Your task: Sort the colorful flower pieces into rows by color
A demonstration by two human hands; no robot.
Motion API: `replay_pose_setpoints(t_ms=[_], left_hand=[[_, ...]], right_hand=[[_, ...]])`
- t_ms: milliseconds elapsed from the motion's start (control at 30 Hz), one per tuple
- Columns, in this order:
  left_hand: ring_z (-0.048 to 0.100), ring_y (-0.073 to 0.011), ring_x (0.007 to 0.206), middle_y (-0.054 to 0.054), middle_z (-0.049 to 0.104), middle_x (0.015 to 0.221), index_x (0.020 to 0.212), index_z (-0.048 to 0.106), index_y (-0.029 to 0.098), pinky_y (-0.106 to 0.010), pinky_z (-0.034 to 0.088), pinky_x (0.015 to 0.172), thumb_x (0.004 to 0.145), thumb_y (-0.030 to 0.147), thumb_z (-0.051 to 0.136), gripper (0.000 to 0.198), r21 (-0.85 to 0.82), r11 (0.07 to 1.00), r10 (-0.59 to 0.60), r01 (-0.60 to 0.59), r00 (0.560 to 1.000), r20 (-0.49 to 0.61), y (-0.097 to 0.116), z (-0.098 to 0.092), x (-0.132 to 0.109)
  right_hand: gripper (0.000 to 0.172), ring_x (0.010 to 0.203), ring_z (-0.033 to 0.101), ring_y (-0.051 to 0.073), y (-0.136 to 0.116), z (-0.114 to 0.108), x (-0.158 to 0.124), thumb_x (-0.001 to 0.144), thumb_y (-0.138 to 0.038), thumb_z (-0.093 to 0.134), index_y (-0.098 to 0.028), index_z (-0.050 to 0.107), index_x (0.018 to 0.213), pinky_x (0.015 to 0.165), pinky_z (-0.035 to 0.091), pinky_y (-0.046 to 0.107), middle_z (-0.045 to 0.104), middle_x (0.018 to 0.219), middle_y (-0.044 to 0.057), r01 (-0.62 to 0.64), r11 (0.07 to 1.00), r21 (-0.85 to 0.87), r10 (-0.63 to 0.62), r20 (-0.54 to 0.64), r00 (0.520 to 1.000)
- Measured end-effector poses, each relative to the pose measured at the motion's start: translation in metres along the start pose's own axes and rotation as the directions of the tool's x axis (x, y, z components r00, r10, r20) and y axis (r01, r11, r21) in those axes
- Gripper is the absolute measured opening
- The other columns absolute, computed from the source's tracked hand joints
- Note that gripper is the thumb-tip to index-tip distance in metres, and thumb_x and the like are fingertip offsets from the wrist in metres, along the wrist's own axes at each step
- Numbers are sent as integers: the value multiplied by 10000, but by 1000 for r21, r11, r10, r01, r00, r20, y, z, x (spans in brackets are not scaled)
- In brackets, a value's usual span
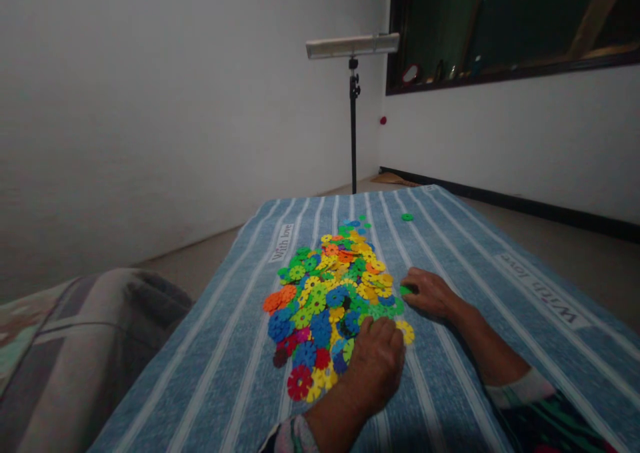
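Observation:
A heap of flower-shaped notched plastic discs (320,299) in green, yellow, blue, orange and red lies on a striped blue cloth. My right hand (433,294) is at the heap's right side, its fingers pinched on a green notched disc (407,289). Over the near right edge of the heap, my left hand (379,356) has its fingers curled down; whatever they hold is hidden beneath them. A yellow disc (407,333) lies just right of the left fingers. Close to the left wrist, a red disc (300,382) sits at the heap's near end.
The striped cloth (220,353) covers the table, with "With love" printed on it. One green disc (407,217) lies apart near the far edge. Behind the table stands a lamp on a black pole (353,133). A fabric-covered seat (105,346) is at the left.

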State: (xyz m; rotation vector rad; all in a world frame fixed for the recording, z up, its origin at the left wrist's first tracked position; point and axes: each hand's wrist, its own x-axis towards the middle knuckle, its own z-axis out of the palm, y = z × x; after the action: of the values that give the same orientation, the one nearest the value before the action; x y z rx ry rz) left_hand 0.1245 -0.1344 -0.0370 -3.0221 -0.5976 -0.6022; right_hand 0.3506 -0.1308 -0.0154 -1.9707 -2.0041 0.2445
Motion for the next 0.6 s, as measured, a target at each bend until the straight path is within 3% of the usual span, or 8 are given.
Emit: replay_pose_setpoints(t_ms=[233, 600], left_hand=[[548, -212, 821, -56, 605, 839, 850, 568, 174, -377, 455, 760, 901, 117, 497, 104, 69, 997, -14, 16, 999, -32, -3, 1, -1], [527, -212, 748, -46, 588, 757, 754, 565, 193, -351, 418, 695, 892, 130, 531, 156, 144, 978, -130, 153, 979, -158, -24, 2, 2]], right_hand=[[112, 764, 531, 151, -1, 0, 0, 807, -235, 564, -180, 631, 737, 694, 350, 246, 540, 809, 13, -12, 1000, 7, 12, -5, 1000], [105, 765, 537, 154, -4, -1, 0, 798, -220, 559, -180, 631, 732, 695, 353, 250, 537, 805, 13, -21, 1000, 22, 21, -31, 999]])
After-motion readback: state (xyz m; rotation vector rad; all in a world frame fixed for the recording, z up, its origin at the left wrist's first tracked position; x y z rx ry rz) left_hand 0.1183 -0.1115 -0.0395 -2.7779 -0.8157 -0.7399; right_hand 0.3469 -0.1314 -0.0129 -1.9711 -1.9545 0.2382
